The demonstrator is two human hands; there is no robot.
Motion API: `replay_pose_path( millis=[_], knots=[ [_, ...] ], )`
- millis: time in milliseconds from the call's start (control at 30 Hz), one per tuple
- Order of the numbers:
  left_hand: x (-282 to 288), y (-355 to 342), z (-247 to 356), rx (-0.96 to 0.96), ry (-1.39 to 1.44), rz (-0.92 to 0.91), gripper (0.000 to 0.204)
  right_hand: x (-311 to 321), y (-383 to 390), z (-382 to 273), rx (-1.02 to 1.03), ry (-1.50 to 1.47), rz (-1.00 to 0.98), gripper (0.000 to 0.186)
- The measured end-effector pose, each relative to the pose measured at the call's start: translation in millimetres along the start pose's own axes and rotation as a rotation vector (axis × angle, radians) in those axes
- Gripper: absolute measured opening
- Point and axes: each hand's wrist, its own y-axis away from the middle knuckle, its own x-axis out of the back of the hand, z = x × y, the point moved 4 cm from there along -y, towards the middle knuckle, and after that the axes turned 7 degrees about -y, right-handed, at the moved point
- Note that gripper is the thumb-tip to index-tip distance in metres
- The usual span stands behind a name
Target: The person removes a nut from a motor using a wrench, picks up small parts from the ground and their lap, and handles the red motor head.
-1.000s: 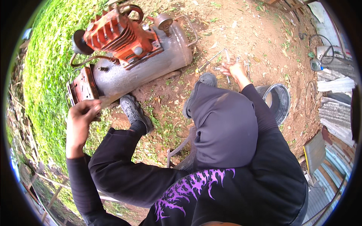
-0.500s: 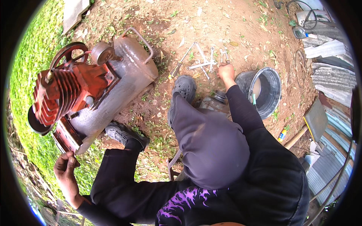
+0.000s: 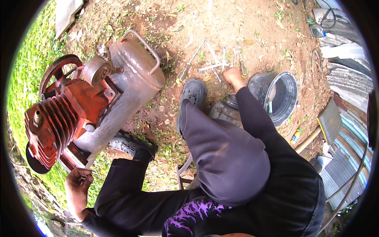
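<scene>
Compressor (image 3: 94, 100), red over grey, lies at ten o'clock in the worker's view, and I'd judge the work on it to be partway along. What looks done: the finned pump (image 3: 59, 122) sits on the tank (image 3: 130, 96), with the round gauge (image 3: 96, 71) in place. Over at eight o'clock, the left hand (image 3: 77, 189) is just beside the red bracket (image 3: 74, 157), thumb and fingers pinched together; whether something small is between them, I can't tell. Something at that bracket is probably unfinished, though no loose fastening shows. Between one and two o'clock, the right hand (image 3: 233, 76) is curled low at the wrenches (image 3: 213, 66), its fingers hidden, so I can't say whether it grasps one. With those tools and a screwdriver (image 3: 182, 74) at twelve spread out, more seems left.
</scene>
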Motion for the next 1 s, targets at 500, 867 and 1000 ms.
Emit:
replay_pose_path(
  millis=[500, 867, 1000],
  knots=[
    [-3, 8, -2, -0.019, -0.118, 0.019, 0.017, -25, 59, -32, 0.214, 0.127, 0.006, 0.026],
    [-2, 11, -35, 0.038, -0.003, 0.051, 0.021, 11, 75, -22, 0.051, -0.348, -0.18, 0.029],
    [-1, 16, -37, 0.025, 0.016, 0.058, 0.017, 28, 82, -12, -0.068, -0.443, -0.337, 0.025]
  ],
)
